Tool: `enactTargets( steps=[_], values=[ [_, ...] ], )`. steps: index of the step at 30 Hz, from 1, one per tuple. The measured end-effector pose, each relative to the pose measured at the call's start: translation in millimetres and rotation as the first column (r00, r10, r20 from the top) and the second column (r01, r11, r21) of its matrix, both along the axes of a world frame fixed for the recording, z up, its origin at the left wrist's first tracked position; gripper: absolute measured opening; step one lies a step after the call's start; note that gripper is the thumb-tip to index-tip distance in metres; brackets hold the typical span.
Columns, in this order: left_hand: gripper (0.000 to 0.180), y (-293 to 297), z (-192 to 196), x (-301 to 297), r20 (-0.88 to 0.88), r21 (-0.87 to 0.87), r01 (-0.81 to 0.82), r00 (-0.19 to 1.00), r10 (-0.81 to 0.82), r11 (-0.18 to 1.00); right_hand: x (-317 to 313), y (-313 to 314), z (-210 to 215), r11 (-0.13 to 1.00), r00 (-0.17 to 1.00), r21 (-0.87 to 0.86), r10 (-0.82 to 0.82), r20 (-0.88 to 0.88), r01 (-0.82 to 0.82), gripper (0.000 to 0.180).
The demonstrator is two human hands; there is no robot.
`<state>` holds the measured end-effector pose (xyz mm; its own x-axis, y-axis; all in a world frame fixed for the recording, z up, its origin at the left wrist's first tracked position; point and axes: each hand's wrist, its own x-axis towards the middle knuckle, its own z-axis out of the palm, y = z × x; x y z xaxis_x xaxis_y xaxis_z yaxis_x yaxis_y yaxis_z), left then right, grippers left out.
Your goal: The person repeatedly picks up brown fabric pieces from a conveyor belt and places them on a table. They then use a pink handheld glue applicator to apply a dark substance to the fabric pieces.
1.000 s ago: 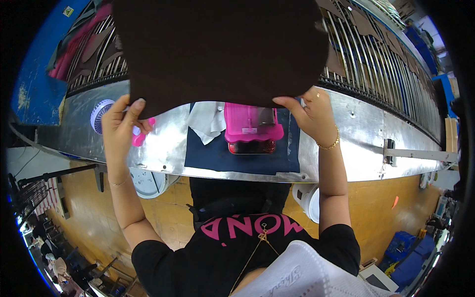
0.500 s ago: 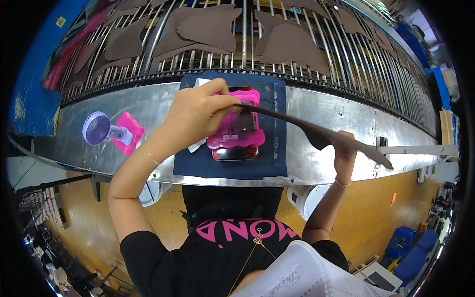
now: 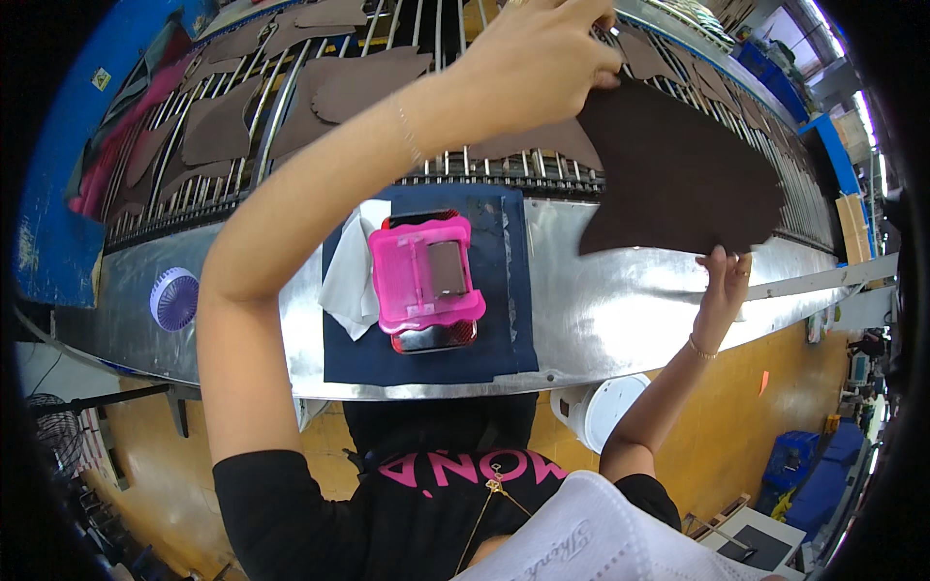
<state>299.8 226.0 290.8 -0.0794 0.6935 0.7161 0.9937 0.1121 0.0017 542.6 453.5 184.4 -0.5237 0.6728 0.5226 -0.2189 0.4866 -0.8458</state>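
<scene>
A dark brown, leather-like cut piece (image 3: 688,174) hangs spread out between my hands, over the metal table edge and the rods behind it. My left hand (image 3: 538,73) reaches far forward, its fingers closed on the piece's upper left corner. On the near edge, my right hand (image 3: 722,286) pinches the same piece between thumb and fingers. Below my left forearm, a pink plastic stand (image 3: 402,276) lies over a phone with a dark red case (image 3: 436,337), on a dark blue cloth (image 3: 504,334).
A rack of metal rods (image 3: 262,145) stretches across the back, with several brown cut pieces (image 3: 218,121) lying on it. A purple fan (image 3: 175,298) stands on the metal table (image 3: 581,320) at left. White tissue (image 3: 351,276) lies beside the stand. A white bucket (image 3: 610,407) stands below the table.
My left hand has moved forward and right with the brown piece, which has turned from nearly edge-on to showing its broad face. My right hand has shifted slightly right.
</scene>
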Motion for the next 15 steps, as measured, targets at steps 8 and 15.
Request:
enactTargets(
  steps=[8,15],
  values=[
    [0.02,38,26,-55,-0.469,0.139,-0.124,0.866,0.175,0.983,-117,-13,-19,0.974,0.954,-0.137,0.208,0.218,-0.181,0.019],
    [0.044,-3,35,-46,-0.207,0.374,-0.096,0.961,0.184,0.922,-227,-16,-83,0.677,0.924,-0.632,0.316,-0.214,-0.378,0.019]
  ],
)
